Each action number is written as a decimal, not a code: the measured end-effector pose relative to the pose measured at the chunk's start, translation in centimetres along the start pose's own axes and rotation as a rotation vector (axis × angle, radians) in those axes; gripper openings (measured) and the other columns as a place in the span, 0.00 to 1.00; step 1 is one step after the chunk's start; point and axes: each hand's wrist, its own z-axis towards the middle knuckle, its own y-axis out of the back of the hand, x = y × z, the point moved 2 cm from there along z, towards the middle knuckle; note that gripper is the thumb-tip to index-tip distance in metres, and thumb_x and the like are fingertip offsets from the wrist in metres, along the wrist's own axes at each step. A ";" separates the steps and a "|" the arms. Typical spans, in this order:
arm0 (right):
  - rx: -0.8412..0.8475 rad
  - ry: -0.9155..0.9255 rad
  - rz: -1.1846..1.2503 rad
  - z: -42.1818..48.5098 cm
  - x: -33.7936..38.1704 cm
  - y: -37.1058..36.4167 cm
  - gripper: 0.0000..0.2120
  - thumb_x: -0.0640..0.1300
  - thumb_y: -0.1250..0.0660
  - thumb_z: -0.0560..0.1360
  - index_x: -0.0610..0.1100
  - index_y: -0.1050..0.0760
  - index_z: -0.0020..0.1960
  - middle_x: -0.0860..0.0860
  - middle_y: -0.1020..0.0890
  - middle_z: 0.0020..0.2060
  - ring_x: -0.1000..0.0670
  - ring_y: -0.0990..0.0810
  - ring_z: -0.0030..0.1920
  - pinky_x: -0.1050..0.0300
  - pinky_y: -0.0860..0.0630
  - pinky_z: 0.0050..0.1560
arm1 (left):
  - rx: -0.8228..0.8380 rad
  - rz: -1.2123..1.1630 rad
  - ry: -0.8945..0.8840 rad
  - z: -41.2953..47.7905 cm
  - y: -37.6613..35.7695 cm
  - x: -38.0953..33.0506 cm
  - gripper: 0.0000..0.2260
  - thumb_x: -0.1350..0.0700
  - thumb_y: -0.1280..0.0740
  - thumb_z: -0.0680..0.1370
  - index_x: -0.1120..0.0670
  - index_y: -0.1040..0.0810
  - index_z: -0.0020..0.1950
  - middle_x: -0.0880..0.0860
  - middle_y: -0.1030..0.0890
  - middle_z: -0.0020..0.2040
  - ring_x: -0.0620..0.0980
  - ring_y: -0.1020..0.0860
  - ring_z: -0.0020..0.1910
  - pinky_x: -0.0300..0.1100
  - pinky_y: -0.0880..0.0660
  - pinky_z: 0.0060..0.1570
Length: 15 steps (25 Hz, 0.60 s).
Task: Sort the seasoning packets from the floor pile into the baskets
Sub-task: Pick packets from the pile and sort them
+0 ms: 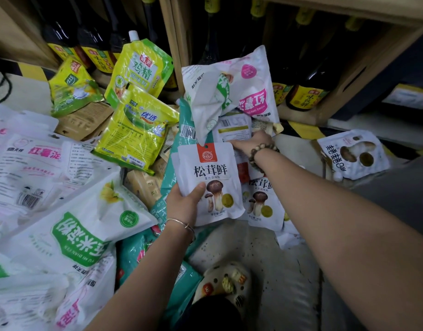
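My left hand grips a white mushroom seasoning packet by its lower left edge, thumb on the front, holding it upright above the pile. My right hand reaches further back into the pile and holds a small white packet seen from its back side; its fingers are mostly hidden. Above that hand a large white starch bag with pink lettering leans against the shelf. Another mushroom packet lies on the floor under my right forearm, and a third lies at the right. No basket is in view.
Yellow chicken-essence pouches and large white starch bags cover the floor at left. Dark sauce bottles stand on the wooden bottom shelf behind. A shoe with charms rests on bare speckled floor below centre.
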 end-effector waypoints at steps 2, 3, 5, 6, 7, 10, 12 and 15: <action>0.016 -0.038 0.071 -0.3 -0.6 -0.1 0.34 0.66 0.27 0.59 0.46 0.24 0.58 0.46 0.20 0.56 0.45 0.22 0.57 0.49 0.26 0.60 | -0.001 0.007 -0.009 0.1 -0.3 -0.1 0.06 0.61 0.30 0.74 0.54 0.22 0.50 0.57 0.18 0.47 0.56 0.20 0.42 0.45 0.24 0.43; 0.016 -0.054 0.125 -0.5 -1.0 -0.2 0.31 0.63 0.26 0.60 0.46 0.22 0.56 0.47 0.19 0.55 0.45 0.21 0.55 0.50 0.25 0.58 | -0.008 0.006 -0.007 0.2 -0.3 -0.1 0.07 0.61 0.30 0.74 0.55 0.22 0.50 0.57 0.18 0.47 0.55 0.20 0.42 0.44 0.25 0.42; -0.018 -0.100 0.270 -1.1 -1.7 -0.5 0.28 0.58 0.24 0.61 0.45 0.23 0.56 0.48 0.18 0.53 0.46 0.20 0.53 0.52 0.24 0.56 | -0.020 -0.003 -0.004 0.3 -0.2 0.0 0.07 0.61 0.30 0.73 0.54 0.23 0.50 0.57 0.19 0.46 0.55 0.20 0.42 0.45 0.24 0.42; -0.052 -0.115 0.346 -1.7 -2.0 -0.7 0.27 0.55 0.23 0.62 0.44 0.23 0.56 0.48 0.18 0.52 0.47 0.20 0.52 0.53 0.23 0.54 | -0.026 -0.009 0.000 0.3 -0.2 0.1 0.06 0.60 0.30 0.73 0.54 0.23 0.49 0.56 0.18 0.46 0.55 0.20 0.42 0.46 0.24 0.43; -0.094 -0.119 0.422 -2.5 -2.2 -0.9 0.25 0.52 0.23 0.63 0.43 0.24 0.55 0.48 0.18 0.51 0.48 0.19 0.50 0.53 0.23 0.52 | -0.032 -0.018 0.004 0.3 -0.1 0.2 0.06 0.60 0.30 0.73 0.53 0.23 0.49 0.56 0.18 0.46 0.55 0.20 0.41 0.47 0.23 0.43; -0.234 -0.108 0.644 -5.4 -3.1 -0.8 0.17 0.45 0.24 0.65 0.42 0.26 0.50 0.49 0.18 0.46 0.51 0.19 0.41 0.56 0.21 0.41 | -0.034 -0.066 0.011 0.0 0.3 0.3 0.06 0.61 0.31 0.74 0.51 0.22 0.46 0.53 0.18 0.43 0.50 0.19 0.37 0.42 0.23 0.37; -0.329 -0.102 0.729 -7.7 -3.6 0.2 0.15 0.43 0.24 0.66 0.46 0.30 0.45 0.51 0.19 0.42 0.53 0.20 0.38 0.60 0.23 0.34 | 0.001 -0.082 0.010 -0.8 1.0 0.0 0.06 0.63 0.33 0.75 0.52 0.22 0.47 0.54 0.18 0.44 0.51 0.19 0.38 0.44 0.23 0.39; -0.413 -0.068 0.776 -11.1 -3.0 2.5 0.16 0.41 0.24 0.66 0.47 0.32 0.44 0.53 0.21 0.40 0.51 0.20 0.40 0.59 0.23 0.35 | 0.055 -0.109 -0.046 -3.1 2.4 -1.8 0.08 0.64 0.35 0.76 0.51 0.22 0.50 0.50 0.17 0.45 0.47 0.18 0.39 0.43 0.21 0.36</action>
